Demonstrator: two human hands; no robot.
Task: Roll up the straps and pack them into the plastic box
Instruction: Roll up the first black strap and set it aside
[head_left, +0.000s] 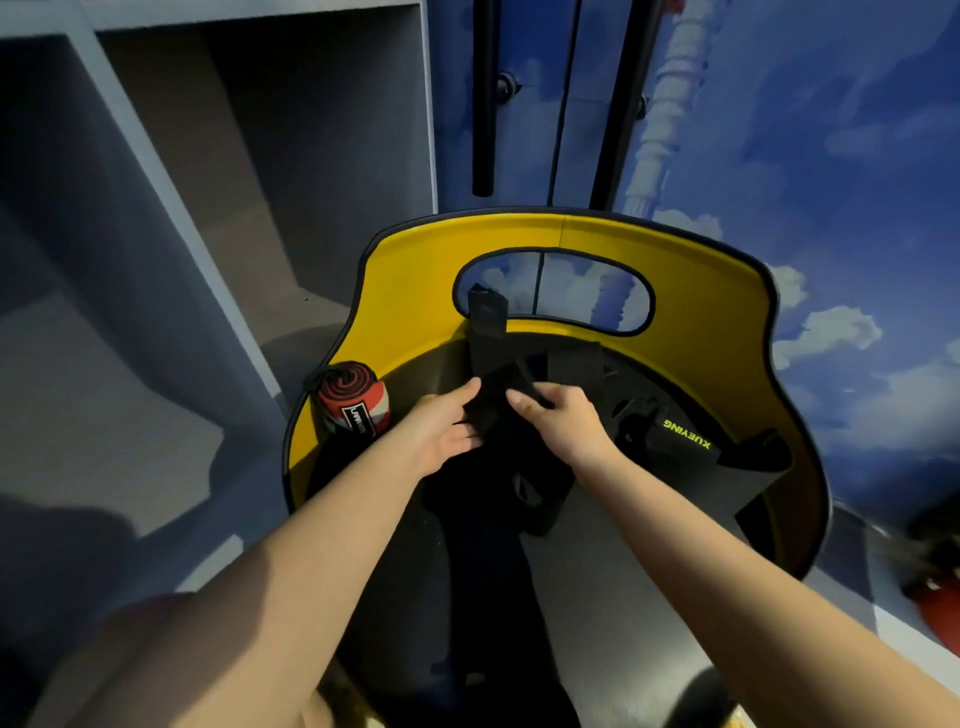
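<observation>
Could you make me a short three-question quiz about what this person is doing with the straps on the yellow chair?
1. True or false: the red and black strap is already rolled up.
2. Which hands grip the black strap: A) left hand only, B) right hand only, C) both?
3. What word is printed in green on the strap at the right of the seat?

Key: 1 true; 2 C; 3 XUEYING.
</observation>
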